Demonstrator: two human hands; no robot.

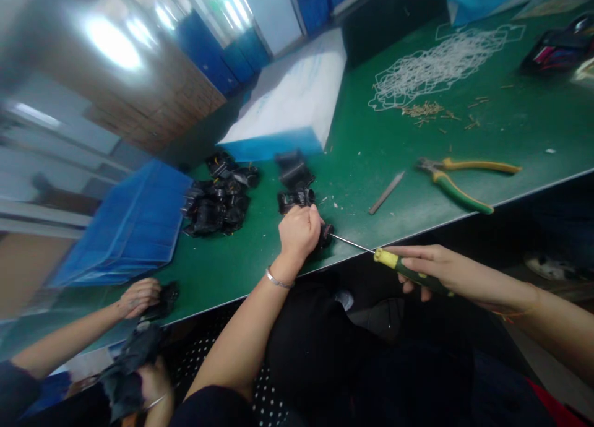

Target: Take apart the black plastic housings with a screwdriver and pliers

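Note:
My left hand (301, 230) is closed around a small black part (326, 236) at the front edge of the green table. Most of that part is hidden by my fingers, so its kind is unclear. In my right hand (424, 266) is a screwdriver (387, 258) with a yellow and dark green handle. Its metal shaft points left, and the tip meets the black part. Just beyond my left hand lie another black part (297, 199) with a round end and a blurred black piece (293, 169).
Pliers (457, 178), a grey pointed tool (387, 193), brass screws (423, 109) and a white wire heap (431, 68) lie to the right. A black parts pile (218, 201), blue crate (134, 223) and white-blue box (288, 99) stand left and behind. A co-worker's hand (139, 298) holds something black.

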